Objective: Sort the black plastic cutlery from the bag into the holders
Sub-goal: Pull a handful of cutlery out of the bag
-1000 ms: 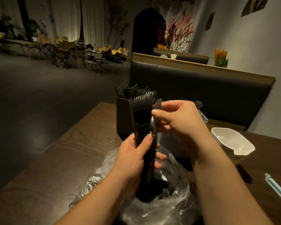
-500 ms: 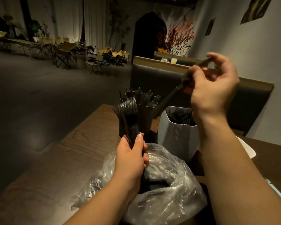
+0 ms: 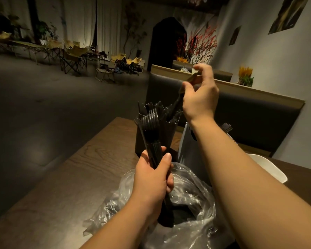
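Observation:
My left hand (image 3: 153,178) grips a bundle of black plastic forks (image 3: 150,130), tines up, above the clear plastic bag (image 3: 192,211) on the wooden table (image 3: 65,184). Just behind the bundle stands a dark holder (image 3: 166,139) packed with black cutlery. My right hand (image 3: 200,94) is raised over that holder and pinches one black piece of cutlery (image 3: 177,101) by its top end, its lower end pointing down among the pieces in the holder. A white holder (image 3: 188,146) with black cutlery sits to the right, partly hidden by my right forearm.
An empty white container (image 3: 269,168) lies at the right, behind my right arm. A dark padded bench back (image 3: 255,119) runs behind the table. The table's left edge drops to open floor. Folding chairs stand far back.
My right hand has swung left and down from over the white holder to over the dark holder, carrying the single piece. My left hand keeps holding the fork bundle in about the same place.

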The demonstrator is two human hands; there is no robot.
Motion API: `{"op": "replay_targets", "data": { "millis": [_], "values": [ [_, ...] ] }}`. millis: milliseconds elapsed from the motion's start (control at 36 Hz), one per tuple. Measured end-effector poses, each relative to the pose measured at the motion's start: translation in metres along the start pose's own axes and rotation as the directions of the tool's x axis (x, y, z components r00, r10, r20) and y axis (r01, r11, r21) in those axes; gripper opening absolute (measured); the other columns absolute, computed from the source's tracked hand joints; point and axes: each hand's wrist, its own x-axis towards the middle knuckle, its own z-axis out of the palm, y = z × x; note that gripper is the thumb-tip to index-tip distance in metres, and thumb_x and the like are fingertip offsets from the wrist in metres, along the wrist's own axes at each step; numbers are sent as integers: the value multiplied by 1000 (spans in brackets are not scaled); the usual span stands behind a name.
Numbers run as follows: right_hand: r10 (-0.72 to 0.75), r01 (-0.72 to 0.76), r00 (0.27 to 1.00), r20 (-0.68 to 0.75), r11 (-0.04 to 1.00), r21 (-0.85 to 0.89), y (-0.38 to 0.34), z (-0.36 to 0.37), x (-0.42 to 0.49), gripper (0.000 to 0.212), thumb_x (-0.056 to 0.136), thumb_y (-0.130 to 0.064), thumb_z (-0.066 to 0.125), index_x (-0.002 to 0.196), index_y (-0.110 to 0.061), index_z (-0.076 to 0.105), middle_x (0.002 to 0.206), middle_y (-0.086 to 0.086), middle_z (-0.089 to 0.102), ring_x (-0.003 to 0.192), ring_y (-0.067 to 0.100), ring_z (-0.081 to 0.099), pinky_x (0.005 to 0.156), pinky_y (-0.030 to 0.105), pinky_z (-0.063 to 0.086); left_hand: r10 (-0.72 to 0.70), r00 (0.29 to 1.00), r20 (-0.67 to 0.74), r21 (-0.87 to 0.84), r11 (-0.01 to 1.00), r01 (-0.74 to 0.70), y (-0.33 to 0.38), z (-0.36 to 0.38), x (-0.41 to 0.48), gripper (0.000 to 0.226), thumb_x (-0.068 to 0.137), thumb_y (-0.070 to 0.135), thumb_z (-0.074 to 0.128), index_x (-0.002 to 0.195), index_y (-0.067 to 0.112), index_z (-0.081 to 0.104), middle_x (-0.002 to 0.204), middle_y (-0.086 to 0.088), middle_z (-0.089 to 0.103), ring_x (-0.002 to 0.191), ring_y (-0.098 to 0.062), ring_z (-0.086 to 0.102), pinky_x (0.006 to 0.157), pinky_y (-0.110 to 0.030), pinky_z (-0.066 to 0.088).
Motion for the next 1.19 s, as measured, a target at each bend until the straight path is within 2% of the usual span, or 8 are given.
{"op": "replay_targets", "data": {
  "millis": [111, 417, 528, 611, 806, 944, 1083, 1194],
  "values": [
    [80, -68, 990, 117, 992, -109, 1, 4, -3, 31, 95, -13, 65, 126, -16, 64, 121, 3, 67, 109, 8, 58, 75, -1, 37, -12, 1000, -2, -44, 999, 12, 2, 1, 0, 11, 104, 16, 52, 113, 16, 58, 68, 0, 59, 47, -13, 45, 41, -25, 35],
    [340, 82, 702, 626, 834, -545, 4, 13, -17, 33, 97, -16, 56, 130, -20, 62, 118, 8, 64, 113, 27, 59, 99, 45, 50, -16, 999, 38, -90, 996, 20, 5, 2, -5, 16, 105, 19, 50, 114, 11, 60, 72, -6, 59, 52, -16, 52, 44, -27, 45],
    [260, 0, 760, 595, 916, -401, -5, -4, -11, 38, 102, -19, 49, 139, -21, 55, 134, 8, 58, 124, 24, 52, 106, 40, 45, 2, 998, 57, -42, 999, 1, 4, 0, -4, 13, 103, 18, 52, 113, 14, 60, 74, -5, 61, 54, -16, 53, 46, -28, 45],
    [136, -58, 877, 462, 982, -179, -25, -31, -17, 22, 103, -23, 50, 117, -19, 67, 107, -5, 68, 97, 5, 60, 89, 24, 50, 26, 997, 68, 11, 1000, -26, 2, -1, -4, 10, 102, 17, 55, 110, 14, 59, 74, -4, 62, 55, -18, 54, 47, -29, 46],
    [235, -196, 766, 599, 972, -131, -43, -78, -61, 35, 91, -41, 66, 125, -32, 61, 100, -15, 66, 93, 7, 67, 80, 36, 61, 75, 984, 158, 186, 977, -105, -7, 2, -9, 17, 101, 18, 57, 101, 34, 63, 69, 1, 60, 55, -13, 54, 51, -31, 46],
    [248, -228, 817, 521, 968, -103, -46, -74, -80, 48, 85, -42, 75, 129, -27, 62, 97, -19, 66, 95, 3, 65, 84, 27, 58, 192, 963, 187, 345, 906, -247, -13, 2, -8, 32, 100, 18, 61, 109, 49, 61, 84, 11, 68, 75, -9, 61, 70, -29, 48],
    [289, -336, 821, 492, 942, 8, -35, -70, -83, 41, 84, -32, 78, 122, -23, 67, 103, -6, 72, 97, 12, 70, 80, 40, 61, 171, 960, 223, 344, 908, -241, -15, 1, -8, 32, 99, 15, 60, 105, 47, 63, 65, 11, 59, 59, -10, 52, 56, -26, 41],
    [348, -479, 783, 516, 866, 142, -28, -74, -80, 24, 87, -16, 76, 100, -32, 66, 88, -4, 73, 83, 10, 72, 61, 19, 53, 109, 956, 272, 262, 948, -183, -13, 4, -12, 26, 94, 31, 57, 119, 30, 56, 55, 4, 52, 44, -12, 46, 41, -28, 43]
  ]
}}
